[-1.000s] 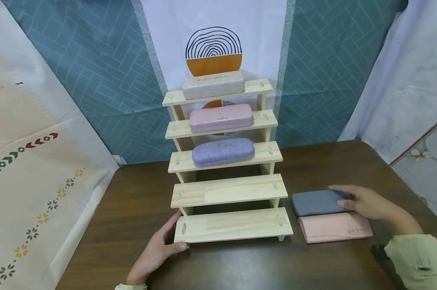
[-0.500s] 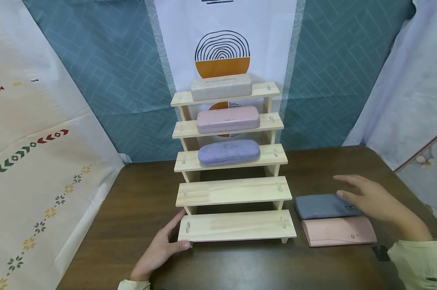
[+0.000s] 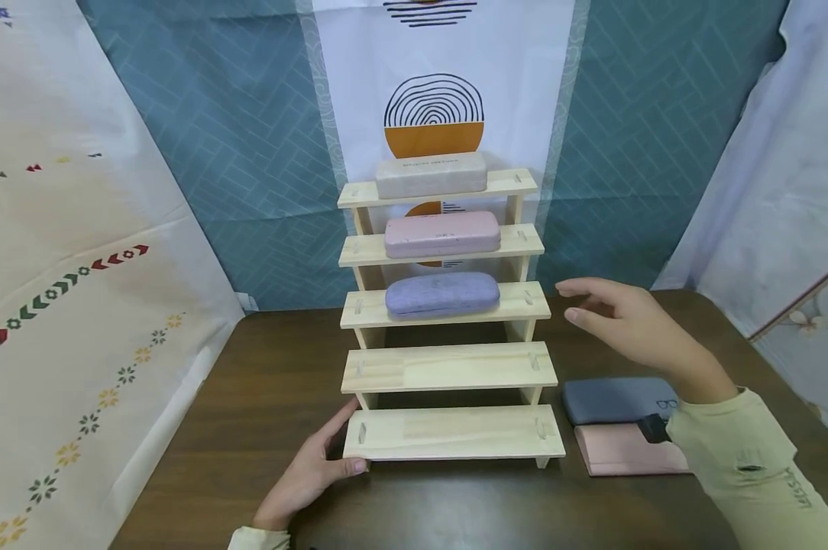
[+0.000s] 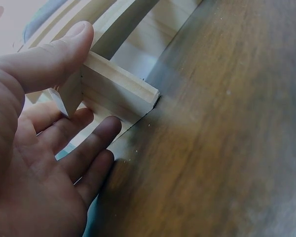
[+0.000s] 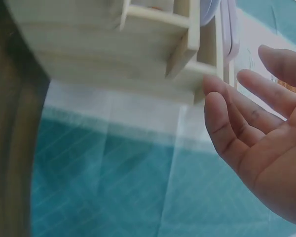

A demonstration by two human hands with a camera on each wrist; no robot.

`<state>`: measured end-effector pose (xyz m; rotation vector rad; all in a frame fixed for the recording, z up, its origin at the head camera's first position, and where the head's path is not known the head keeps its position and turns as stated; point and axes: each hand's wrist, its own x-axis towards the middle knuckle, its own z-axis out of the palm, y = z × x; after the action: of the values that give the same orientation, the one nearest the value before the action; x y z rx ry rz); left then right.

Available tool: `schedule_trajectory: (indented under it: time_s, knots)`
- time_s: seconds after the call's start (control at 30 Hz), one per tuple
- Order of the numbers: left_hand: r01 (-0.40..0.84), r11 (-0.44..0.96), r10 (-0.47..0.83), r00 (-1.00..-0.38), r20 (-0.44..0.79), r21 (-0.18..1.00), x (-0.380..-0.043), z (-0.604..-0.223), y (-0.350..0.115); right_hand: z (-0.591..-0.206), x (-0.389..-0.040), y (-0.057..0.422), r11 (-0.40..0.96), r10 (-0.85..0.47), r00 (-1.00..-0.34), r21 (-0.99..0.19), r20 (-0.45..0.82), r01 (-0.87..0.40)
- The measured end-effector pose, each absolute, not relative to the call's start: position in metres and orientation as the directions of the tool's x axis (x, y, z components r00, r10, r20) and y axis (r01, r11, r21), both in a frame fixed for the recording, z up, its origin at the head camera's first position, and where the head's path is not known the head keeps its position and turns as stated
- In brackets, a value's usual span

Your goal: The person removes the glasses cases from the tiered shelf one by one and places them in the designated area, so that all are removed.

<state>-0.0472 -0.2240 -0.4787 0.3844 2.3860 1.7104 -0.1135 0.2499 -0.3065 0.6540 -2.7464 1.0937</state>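
A pale wooden stepped display rack (image 3: 455,433) stands on the table, its lower two steps bare. My left hand (image 3: 304,473) grips the lowest step's left end, thumb at the front and fingers round the side; the left wrist view shows the thumb on the wooden end (image 4: 121,81). On the upper steps lie a light grey glasses case (image 3: 431,177), a pink glasses case (image 3: 443,235) and a purple-blue glasses case (image 3: 443,296). My right hand (image 3: 637,328) hovers right of the rack, fingers loosely bent around nothing. Right wrist view: its fingers (image 5: 219,121) overlap the rack's side.
On the dark wooden table (image 3: 421,508), right of the rack, lie a blue-grey glasses case (image 3: 609,400) and a flat pink glasses case (image 3: 616,452), partly covered by my right sleeve. A teal and white cloth (image 3: 263,153) hangs behind the rack; pale cloths flank both sides.
My right hand has lifted off the blue-grey glasses case and moved up and left toward the rack, with nothing in it. My left hand keeps its grip; the head view has shifted slightly.
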Motion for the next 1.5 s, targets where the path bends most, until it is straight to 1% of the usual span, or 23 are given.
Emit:
schedule_trajectory:
  time_s: [0.23,0.43,0.77,0.87,1.1,1.33,1.5]
  knots:
    - [0.094,0.304,0.307,-0.952,-0.004,0.948,-0.048,-0.478,-0.223,-0.294,-0.142,0.220,0.612,-0.397,-0.893,-0.664,0.210,-0.429]
    - [0.098,0.315,0.306,-0.952,-0.004,0.944,-0.048,-0.479,-0.224,-0.291,-0.160,0.199,0.567,-0.457,-0.873,-0.701,0.170,-0.433]
    - [0.128,0.287,0.338,-0.941,0.024,0.949,-0.046,-0.481,-0.226,-0.301,-0.185,0.175,0.507,-0.483,-0.871,-0.784,0.086,-0.359]
    - [0.126,0.284,0.338,-0.941,0.024,0.950,-0.047,-0.481,-0.225,-0.303,-0.190,0.170,0.517,-0.475,-0.877,-0.782,0.076,-0.348]
    - [0.128,0.270,0.351,-0.936,0.026,0.954,-0.047,-0.480,-0.225,-0.306,-0.195,0.162,0.586,-0.469,-0.878,-0.710,0.095,-0.390]
    - [0.122,0.281,0.337,-0.941,0.021,0.952,-0.046,-0.480,-0.225,-0.307,-0.197,0.159,0.607,-0.487,-0.868,-0.676,0.100,-0.418]
    - [0.118,0.280,0.338,-0.941,0.017,0.953,-0.046,-0.481,-0.225,-0.310,-0.199,0.161,0.592,-0.508,-0.856,-0.682,0.097,-0.429]
